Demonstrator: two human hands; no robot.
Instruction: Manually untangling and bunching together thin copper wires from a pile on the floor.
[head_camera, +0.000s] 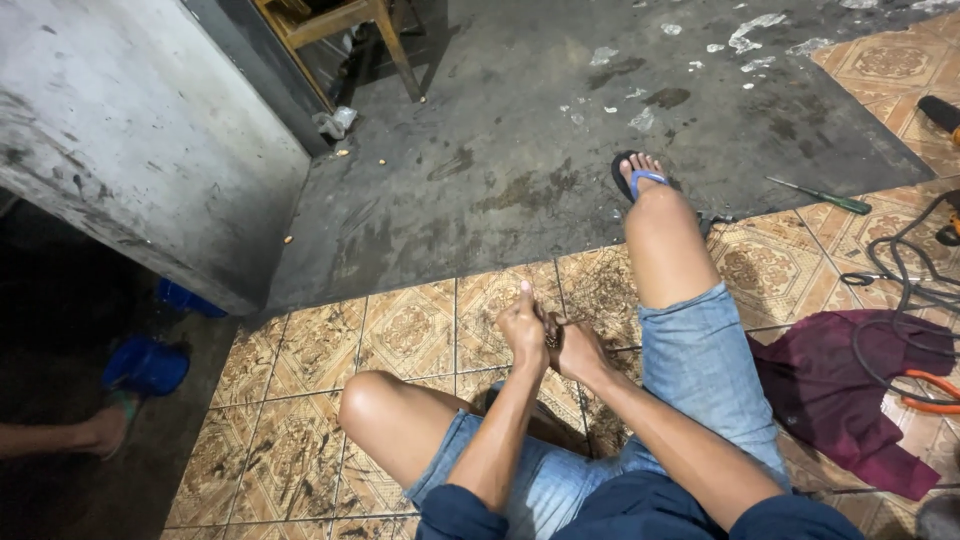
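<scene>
Two floor surfaces fill the view: a dark grey mat across twelve o'clock and patterned tan tiles below it. At ten o'clock stands a grey concrete block, with the legs of a wooden chair at eleven. The person sits on the tiles in denim shorts, one leg stretched toward one o'clock, its foot in a blue sandal on the mat. A maroon cloth lies at four o'clock, a black cable looped across it, with orange-handled pliers at its right edge. A green-handled screwdriver lies at two o'clock. At nine o'clock another person's hand rests beside a blue object. At centre, the left hand and right hand meet, fingers curled tight together around a small dark object pinched between them; what it is cannot be told.
</scene>
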